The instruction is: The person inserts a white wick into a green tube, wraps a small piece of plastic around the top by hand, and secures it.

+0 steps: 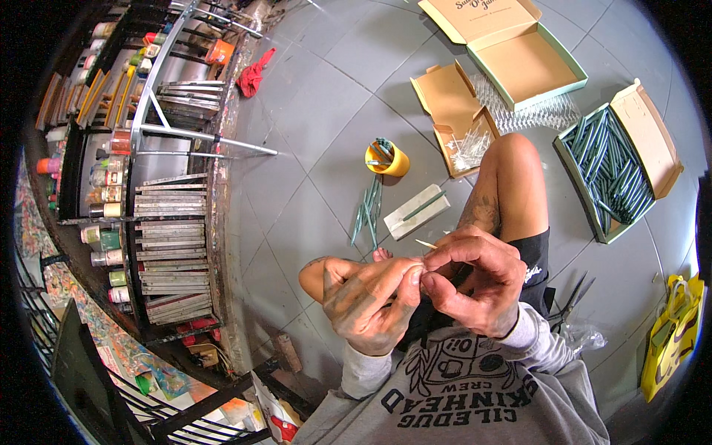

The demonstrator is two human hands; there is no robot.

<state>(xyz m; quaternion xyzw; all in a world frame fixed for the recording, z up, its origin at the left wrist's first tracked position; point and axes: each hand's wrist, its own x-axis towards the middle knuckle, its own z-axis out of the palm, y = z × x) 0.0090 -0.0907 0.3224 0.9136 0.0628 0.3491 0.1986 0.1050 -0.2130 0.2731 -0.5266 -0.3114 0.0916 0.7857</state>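
Note:
My left hand (374,304) and my right hand (478,278) meet above my lap, the fingertips of both pinched together. What lies between the touching thumbs and forefingers is too small and covered to make out. A pale, thin pointed stick (426,244) pokes out from behind my right forefinger; its other end is hidden by that hand. Beyond the hands, a dark green pen-like stick (424,207) rests on a light flat block (415,215) on the floor. Several more green sticks (367,211) lie loose beside it, below a yellow cup (397,162) with similar ones inside.
A long box (593,211) full of green sticks stands at right. Farther off are a small carton (437,85) of clear pieces and a larger cardboard box (526,63) on bubble wrap. Scissors (571,300) and a yellow bag (671,341) lie right; a shelf (215,245) of paints stands left.

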